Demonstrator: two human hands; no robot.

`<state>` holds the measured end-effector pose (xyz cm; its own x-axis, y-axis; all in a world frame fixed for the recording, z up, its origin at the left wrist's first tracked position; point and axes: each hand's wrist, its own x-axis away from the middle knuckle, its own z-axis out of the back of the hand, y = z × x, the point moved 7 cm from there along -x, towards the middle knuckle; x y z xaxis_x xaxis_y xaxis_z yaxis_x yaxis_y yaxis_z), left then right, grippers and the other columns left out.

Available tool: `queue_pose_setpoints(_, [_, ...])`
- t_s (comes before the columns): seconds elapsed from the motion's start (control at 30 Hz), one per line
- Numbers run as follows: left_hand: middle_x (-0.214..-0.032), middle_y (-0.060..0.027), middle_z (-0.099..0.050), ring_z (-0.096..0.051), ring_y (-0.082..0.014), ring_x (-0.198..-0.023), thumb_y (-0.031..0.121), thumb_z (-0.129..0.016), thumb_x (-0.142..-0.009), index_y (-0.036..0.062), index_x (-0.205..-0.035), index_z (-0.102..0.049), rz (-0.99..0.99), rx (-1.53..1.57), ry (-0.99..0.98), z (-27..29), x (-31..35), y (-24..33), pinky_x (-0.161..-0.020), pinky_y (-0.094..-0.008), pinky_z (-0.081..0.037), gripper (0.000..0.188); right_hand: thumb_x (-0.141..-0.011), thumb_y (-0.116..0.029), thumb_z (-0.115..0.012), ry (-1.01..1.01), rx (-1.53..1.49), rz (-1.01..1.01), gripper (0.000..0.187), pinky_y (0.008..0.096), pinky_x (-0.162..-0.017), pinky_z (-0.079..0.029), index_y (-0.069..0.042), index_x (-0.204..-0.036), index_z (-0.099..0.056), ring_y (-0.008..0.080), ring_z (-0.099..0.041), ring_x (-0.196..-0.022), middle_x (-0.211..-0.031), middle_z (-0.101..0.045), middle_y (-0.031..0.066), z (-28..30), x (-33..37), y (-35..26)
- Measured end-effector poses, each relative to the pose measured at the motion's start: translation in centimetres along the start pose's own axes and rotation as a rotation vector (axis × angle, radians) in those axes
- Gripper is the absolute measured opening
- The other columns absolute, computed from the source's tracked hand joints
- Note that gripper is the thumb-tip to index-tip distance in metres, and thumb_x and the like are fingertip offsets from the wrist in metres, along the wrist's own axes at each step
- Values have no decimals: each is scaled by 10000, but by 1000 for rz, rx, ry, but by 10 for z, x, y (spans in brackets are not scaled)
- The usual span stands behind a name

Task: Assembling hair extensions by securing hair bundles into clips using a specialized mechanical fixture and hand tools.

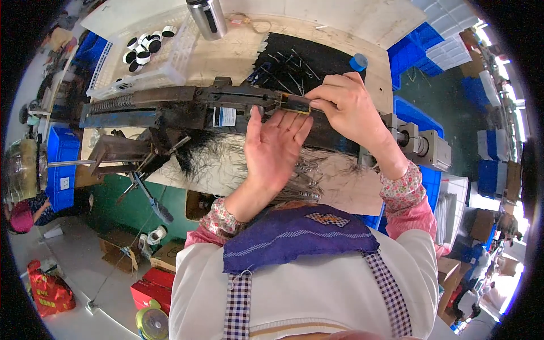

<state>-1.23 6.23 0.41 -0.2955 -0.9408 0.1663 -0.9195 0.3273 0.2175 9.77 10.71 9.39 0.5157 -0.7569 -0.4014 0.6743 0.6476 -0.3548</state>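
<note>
A long dark metal bench machine with a coil spring at its left end runs across the table before me. My left hand is open, palm up, its fingertips just under a small dark block with a yellow edge at the machine's middle. The thumb points up along the machine's front. My right hand comes in from the right, thumb and bent fingers pinched on that block's right end. Whether the block is fixed to the machine I cannot tell. Loose black bristles lie along the machine's near side.
Behind the machine stand a white plastic basket with several black-and-white round pieces, a steel cup and a blue round cap. Thin metal tools lie on a black cloth. A metal cylinder mechanism juts out right.
</note>
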Motion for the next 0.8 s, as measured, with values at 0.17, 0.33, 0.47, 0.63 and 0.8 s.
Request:
queue_pose_setpoints(0.17, [-1317, -193, -477, -417, -297, -1279, 549, -345, -959, -74, -1230, -440, 21, -32, -18, -3, 1, 2, -1129, -417, -274, 687, -750, -101, -651, 9, 26, 11, 66, 351, -789, -377, -88, -814, -664, 224, -594, -792, -740, -570, 44, 1, 1, -1])
queue_pose_setpoints(0.33, [-1235, -228, -526, -443, -338, -1251, 539, -349, -961, -81, -1139, -492, 5, 18, 33, 3, 1, 1, -1131, -472, -269, 661, -804, -125, -632, 113, -72, -52, 102, 385, -714, -440, -85, -897, -639, 273, -611, -775, -773, -606, 69, 17, 0, 0])
queue_pose_setpoints(0.47, [-1212, -220, -537, -441, -351, -1248, 527, -345, -966, -64, -1081, -508, -12, -16, -29, 13, -3, 3, -1130, -487, -263, 624, -897, -138, -551, 106, -68, -196, 177, 417, -576, -497, -55, -1053, -566, 336, -638, -672, -720, -632, 131, 23, 15, -16])
queue_pose_setpoints(0.63, [-1191, -201, -548, -461, -341, -1221, 518, -348, -970, -36, -994, -517, -30, -64, 71, 8, 0, 3, -1101, -463, -300, 579, -904, -113, -526, -47, 147, -162, 260, 434, -576, -491, -42, -1154, -543, 334, -635, -674, -719, -629, 168, 8, 15, -33])
queue_pose_setpoints(0.8, [-1214, -184, -551, -492, -299, -1171, 522, -352, -969, -16, -1021, -512, 3, -107, 6, 9, 2, 2, -1025, -398, -358, 564, -782, -31, -554, -227, 239, -153, 386, 429, -568, -503, 47, -1160, -550, 329, -641, -641, -700, -632, 180, -12, 12, -41])
